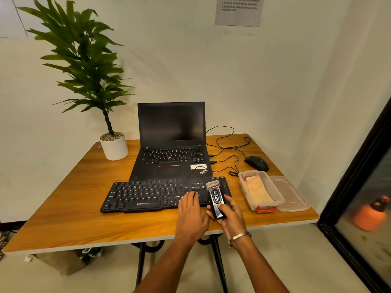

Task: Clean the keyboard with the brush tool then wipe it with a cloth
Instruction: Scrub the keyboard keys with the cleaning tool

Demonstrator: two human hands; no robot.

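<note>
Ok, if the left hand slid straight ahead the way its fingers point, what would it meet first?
Probably more keys: the left hand already rests on the keyboard, fingers pointing toward the laptop beyond it.

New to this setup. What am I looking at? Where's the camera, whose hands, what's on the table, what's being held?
There is one picture, from a wide-angle camera worn on a person's head, looking forward and down. No robot: both arms are the wearer's.

The right hand grips a brush tool, bristles pointing away over the right end of the black keyboard. The left hand rests flat on the keyboard, fingers straight.

Also on the wooden table: an open laptop, a wired mouse, a potted plant, and a clear plastic box holding a folded cloth, its lid beside it.
</note>
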